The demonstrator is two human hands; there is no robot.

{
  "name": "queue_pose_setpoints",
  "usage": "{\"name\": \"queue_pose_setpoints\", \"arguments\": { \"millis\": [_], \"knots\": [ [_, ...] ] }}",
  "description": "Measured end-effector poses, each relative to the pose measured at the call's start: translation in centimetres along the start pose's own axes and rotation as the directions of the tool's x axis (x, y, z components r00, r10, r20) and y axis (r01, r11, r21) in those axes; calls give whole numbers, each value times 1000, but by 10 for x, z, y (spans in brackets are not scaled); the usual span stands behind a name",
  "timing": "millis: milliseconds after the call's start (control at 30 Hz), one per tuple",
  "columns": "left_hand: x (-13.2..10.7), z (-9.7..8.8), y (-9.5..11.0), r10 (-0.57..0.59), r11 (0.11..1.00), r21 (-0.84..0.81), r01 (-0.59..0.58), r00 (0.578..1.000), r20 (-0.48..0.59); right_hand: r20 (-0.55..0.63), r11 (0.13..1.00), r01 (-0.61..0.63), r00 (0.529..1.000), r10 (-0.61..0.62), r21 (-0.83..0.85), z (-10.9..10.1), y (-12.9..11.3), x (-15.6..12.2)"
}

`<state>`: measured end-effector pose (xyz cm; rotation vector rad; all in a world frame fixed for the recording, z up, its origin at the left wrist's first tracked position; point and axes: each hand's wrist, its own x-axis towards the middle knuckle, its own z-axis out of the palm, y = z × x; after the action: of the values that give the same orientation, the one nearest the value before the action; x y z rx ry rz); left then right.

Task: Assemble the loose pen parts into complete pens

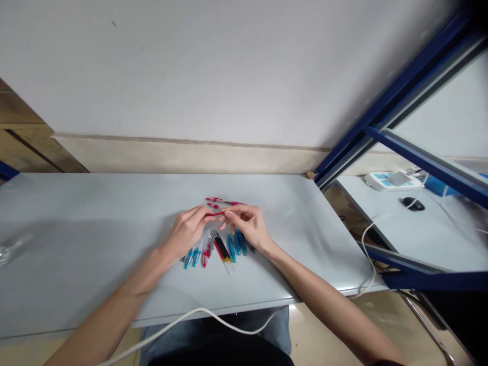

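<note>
Between my two hands is a slim red pen part, held level above the table. My left hand pinches its left end, and the fingers of my right hand close on its right end. Just beyond them lie a red pen and a small red pen piece. Below the hands are blue-and-clear pen parts, red-and-clear parts, a bundle of ink refills with dark and red ink, and several blue barrels. My right hand partly covers the barrels.
The grey table meets a wall at the back. A white cable hangs across the front edge. At right, past a blue metal frame, another table carries a white device and a black mouse. Clear plastic lies far left.
</note>
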<state>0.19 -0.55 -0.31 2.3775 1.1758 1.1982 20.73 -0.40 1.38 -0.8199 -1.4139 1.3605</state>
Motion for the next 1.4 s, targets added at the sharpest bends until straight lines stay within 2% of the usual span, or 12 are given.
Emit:
{"name": "queue_pose_setpoints", "arguments": {
  "millis": [133,267,367,433,533,600,667,833,967,1100,1300,1400],
  "knots": [
    [0,-4,3,-7,1000,-5,8,999,42,5,999,0,1000,0,-34,3,1,-3],
    [0,-5,6,47,999,20,-48,996,83,16,998,-29,999,31,-62,7,-1,-3],
    [2,-3,7,25,993,118,-30,999,43,1,992,-27,1000,27,-125,2,-2,0],
    [3,-2,5,-31,987,157,33,999,-13,-18,967,6,1000,-11,-253,-4,-2,1],
    [3,-4,-1,-118,979,162,128,991,-68,107,868,115,992,-72,-483,-11,-2,0],
    [3,-6,-5,-167,970,173,172,985,-41,257,797,190,965,-45,-573,-11,-2,-3],
    [3,-7,-6,-201,962,190,197,980,4,349,737,241,937,-7,-632,-7,-2,-6],
    [4,-4,-2,-200,967,173,188,978,52,430,583,346,903,7,-736,5,3,-12],
    [3,-2,1,-175,976,146,161,980,90,441,526,356,896,42,-772,9,6,-14],
    [3,-1,0,-203,974,129,188,972,118,441,540,347,896,51,-767,11,4,-15],
    [4,0,-5,-207,970,156,186,970,127,402,683,288,916,9,-671,6,-6,-13],
    [3,0,-7,-214,965,188,185,966,144,333,747,236,943,-21,-622,1,-13,-11]
  ]
}}
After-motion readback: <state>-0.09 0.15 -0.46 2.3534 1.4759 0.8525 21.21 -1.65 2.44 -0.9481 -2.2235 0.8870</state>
